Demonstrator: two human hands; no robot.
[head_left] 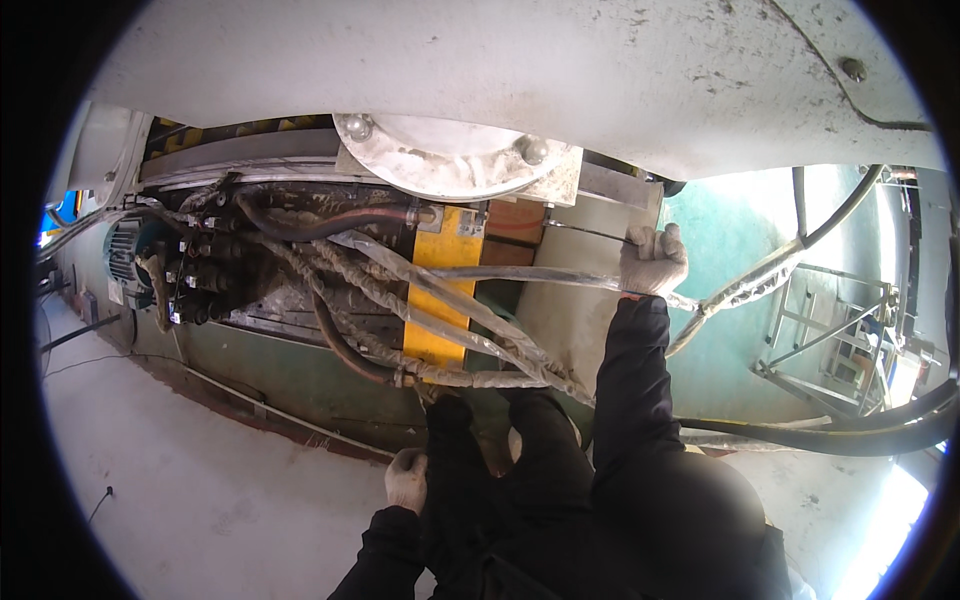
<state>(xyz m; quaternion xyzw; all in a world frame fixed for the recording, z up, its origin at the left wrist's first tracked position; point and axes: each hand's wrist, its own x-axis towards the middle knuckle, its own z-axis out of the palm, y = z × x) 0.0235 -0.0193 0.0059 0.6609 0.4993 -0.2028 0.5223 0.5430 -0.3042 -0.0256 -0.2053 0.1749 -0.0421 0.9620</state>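
Note:
My right hand (pixel 655 262), in a pale work glove, is closed on a thin dark metal rod (pixel 590 232). The rod runs left from the fist toward a reddish-brown block (pixel 518 222) beside a yellow plate (pixel 440 300). Whether its tip touches the block is too small to tell. Just below that fist passes a grey hose (pixel 540 272). My left hand (pixel 406 480), also gloved, rests against my dark trouser leg near the knee. Its fingers look curled in, with nothing seen in them. Above the yellow plate sits a round white flange (pixel 450 155) with bolts.
Wrapped hoses (pixel 350 275) cross the yellow plate toward a bank of dark fittings (pixel 205 275) and a teal motor (pixel 125 250). A large pale machine body (pixel 600 80) overhangs the top. At right are a metal frame (pixel 825 335) and thick black hoses (pixel 850 435).

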